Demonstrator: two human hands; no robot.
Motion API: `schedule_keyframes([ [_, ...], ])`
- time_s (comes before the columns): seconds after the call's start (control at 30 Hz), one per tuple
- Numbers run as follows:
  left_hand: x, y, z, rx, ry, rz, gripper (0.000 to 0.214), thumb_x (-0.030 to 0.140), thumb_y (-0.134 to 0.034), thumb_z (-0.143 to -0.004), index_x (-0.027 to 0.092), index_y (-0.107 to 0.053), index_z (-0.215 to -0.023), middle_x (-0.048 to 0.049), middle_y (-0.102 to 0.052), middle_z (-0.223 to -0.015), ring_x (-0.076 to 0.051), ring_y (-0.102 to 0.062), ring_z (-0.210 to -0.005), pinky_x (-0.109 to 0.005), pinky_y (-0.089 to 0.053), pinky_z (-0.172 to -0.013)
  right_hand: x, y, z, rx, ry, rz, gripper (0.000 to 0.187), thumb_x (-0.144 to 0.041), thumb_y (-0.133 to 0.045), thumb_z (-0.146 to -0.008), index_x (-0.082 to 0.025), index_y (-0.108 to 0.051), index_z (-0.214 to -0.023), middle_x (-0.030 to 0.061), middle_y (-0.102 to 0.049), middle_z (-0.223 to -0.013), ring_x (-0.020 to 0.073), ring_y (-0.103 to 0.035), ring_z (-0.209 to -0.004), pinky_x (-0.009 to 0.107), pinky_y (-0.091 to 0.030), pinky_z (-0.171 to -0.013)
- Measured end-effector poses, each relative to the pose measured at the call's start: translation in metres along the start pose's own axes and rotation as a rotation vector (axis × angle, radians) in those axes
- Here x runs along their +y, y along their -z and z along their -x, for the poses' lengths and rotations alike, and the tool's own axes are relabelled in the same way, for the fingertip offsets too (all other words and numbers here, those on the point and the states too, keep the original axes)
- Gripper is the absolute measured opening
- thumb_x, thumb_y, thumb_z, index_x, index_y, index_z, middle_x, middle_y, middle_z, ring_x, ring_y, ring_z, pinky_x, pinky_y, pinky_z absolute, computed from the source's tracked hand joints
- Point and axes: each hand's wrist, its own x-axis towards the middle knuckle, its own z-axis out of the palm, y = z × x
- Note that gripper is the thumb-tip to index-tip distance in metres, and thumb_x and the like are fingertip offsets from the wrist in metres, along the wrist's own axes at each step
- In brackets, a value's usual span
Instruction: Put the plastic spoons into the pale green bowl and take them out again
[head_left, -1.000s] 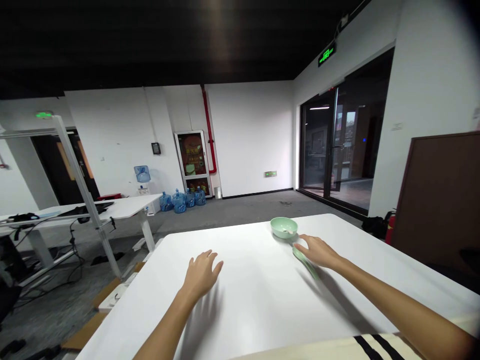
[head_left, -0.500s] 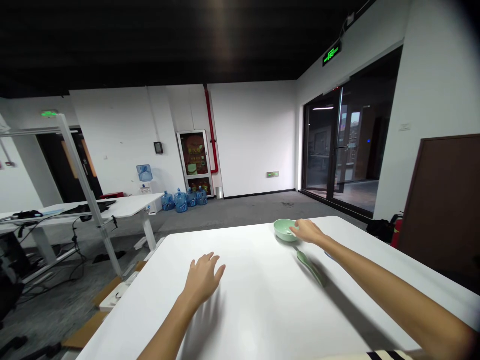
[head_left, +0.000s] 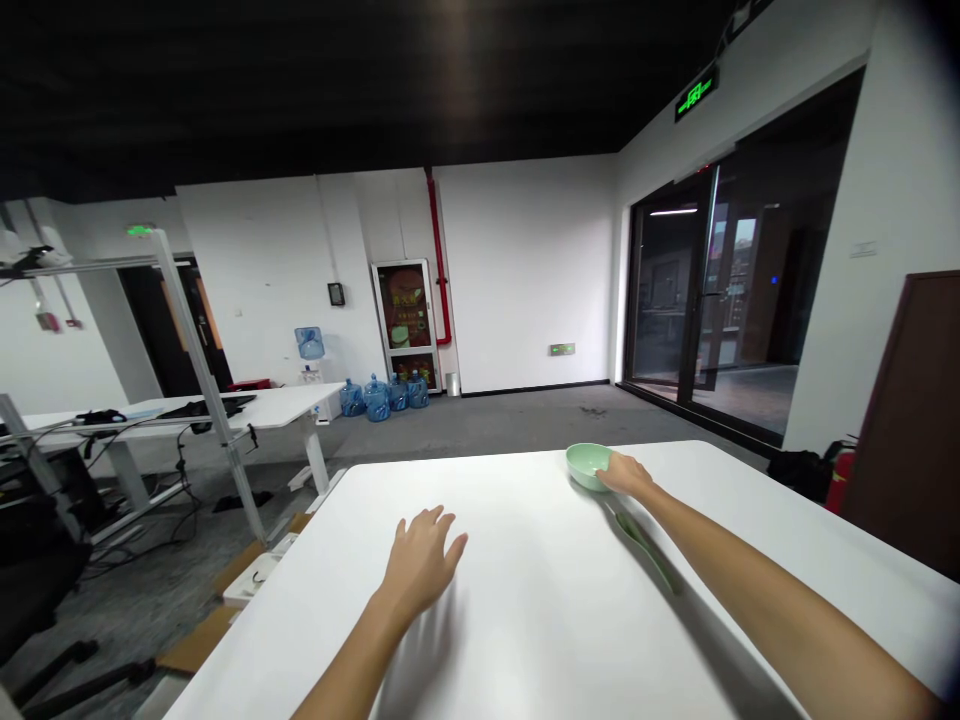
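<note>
Wide stretch of white table (head_left: 517, 640) between left hand (head_left: 420, 570) and green bowl (head_left: 585, 465), passable at tabletop level. Obstacles toward the far right edge: the bowl, right hand (head_left: 626, 475) touching its rim, green utensil (head_left: 646, 550) lying just beyond the bowl, right forearm (head_left: 735, 560) alongside the utensil.

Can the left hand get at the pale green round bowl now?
Probably yes: only white tabletop lies between the left hand and the pale green round bowl; the right hand touches it.
</note>
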Motion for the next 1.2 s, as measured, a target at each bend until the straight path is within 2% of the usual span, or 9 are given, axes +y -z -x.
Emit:
schedule_keyframes([
  [0.13, -0.001, -0.001, -0.001, 0.004, -0.004, 0.007, 0.051, 0.046, -0.038, -0.107, 0.023, -0.06, -0.147, -0.0108, -0.053, -0.163, -0.032, -0.044, -0.153, -0.058, -0.031, -0.126, -0.001, -0.005, -0.005, -0.047, -0.037, 0.004, 0.041, -0.035, -0.058, -0.095, -0.012, -0.07, -0.127, 0.0199, -0.07, -0.135, 0.0317, -0.07, -0.117, 0.033, -0.052, -0.083],
  [0.3, -0.002, -0.003, -0.001, 0.016, -0.006, 0.009, 0.05, 0.046, -0.038, -0.107, 0.025, -0.061, -0.145, -0.0109, -0.054, -0.161, -0.032, -0.046, -0.152, -0.058, -0.032, -0.126, -0.007, 0.002, 0.004, -0.024, -0.037, -0.019, 0.036, -0.029, -0.058, -0.095, -0.013, -0.072, -0.123, 0.0203, -0.072, -0.131, 0.0306, -0.072, -0.112, 0.031, -0.05, -0.078],
  [0.5, -0.002, -0.006, -0.002, 0.013, -0.008, 0.002, 0.052, 0.046, -0.037, -0.106, 0.023, -0.06, -0.147, -0.0118, -0.054, -0.162, -0.032, -0.045, -0.153, -0.059, -0.032, -0.126, -0.003, 0.034, 0.031, 0.011, 0.027, -0.009, 0.035, -0.033, -0.051, -0.098, -0.013, -0.076, -0.112, 0.02, -0.075, -0.12, 0.0296, -0.073, -0.106, 0.03, -0.045, -0.072],
  [0.63, -0.003, -0.007, -0.003, 0.021, -0.018, 0.004, 0.052, 0.046, -0.037, -0.106, 0.023, -0.061, -0.146, -0.0123, -0.054, -0.162, -0.031, -0.046, -0.152, -0.06, -0.032, -0.125, 0.011, 0.056, 0.054, 0.022, 0.08, -0.005, 0.034, -0.035, -0.049, -0.099, -0.014, -0.077, -0.1, 0.0187, -0.077, -0.109, 0.0286, -0.073, -0.097, 0.031, -0.042, -0.069],
  [0.77, -0.003, -0.006, -0.003, 0.019, -0.027, 0.005, 0.053, 0.046, -0.037, -0.106, 0.022, -0.061, -0.146, -0.0133, -0.054, -0.161, -0.031, -0.047, -0.151, -0.06, -0.032, -0.125, 0.027, 0.069, 0.074, 0.025, 0.135, -0.02, 0.032, -0.038, -0.052, -0.099, -0.016, -0.074, -0.09, 0.0168, -0.077, -0.101, 0.028, -0.072, -0.094, 0.03, -0.039, -0.069],
  [0.93, -0.001, -0.003, -0.002, 0.005, -0.024, 0.005, 0.054, 0.047, -0.036, -0.106, 0.021, -0.06, -0.147, -0.0138, -0.053, -0.162, -0.032, -0.048, -0.151, -0.06, -0.033, -0.125, 0.039, 0.069, 0.099, -0.019, 0.186, -0.045, 0.029, -0.039, -0.057, -0.096, -0.017, -0.071, -0.081, 0.0141, -0.075, -0.091, 0.0255, -0.07, -0.09, 0.029, -0.037, -0.068],
  [1.2, -0.001, -0.004, 0.0, 0.012, -0.03, 0.009, 0.053, 0.046, -0.036, -0.105, 0.022, -0.061, -0.145, -0.014, -0.053, -0.162, -0.031, -0.049, -0.149, -0.059, -0.034, -0.123, 0.037, 0.048, 0.131, -0.121, 0.186, -0.055, 0.023, -0.033, -0.06, -0.088, -0.02, -0.064, -0.07, 0.0087, -0.073, -0.083, 0.0196, -0.063, -0.074, 0.028, -0.033, -0.063],
])
